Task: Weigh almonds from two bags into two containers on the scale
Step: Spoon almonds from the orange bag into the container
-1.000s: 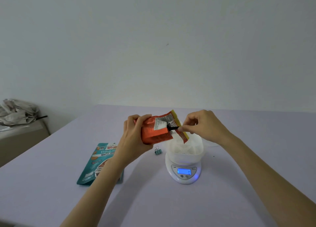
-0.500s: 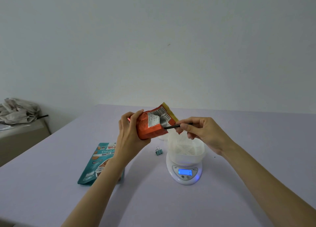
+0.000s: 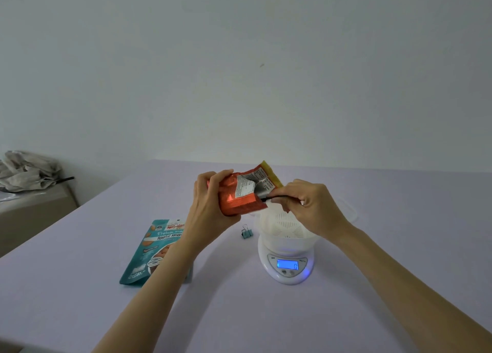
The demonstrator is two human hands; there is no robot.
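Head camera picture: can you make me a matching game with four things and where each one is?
Things:
1. orange bag
2. teal bag
3. white basket
4. thin black stick

Places:
A. on the scale
B. pinched by the right hand
C. flat on the table
D. gripped by the left hand

Pairs: 1-D, 2-C, 3-A, 4-B.
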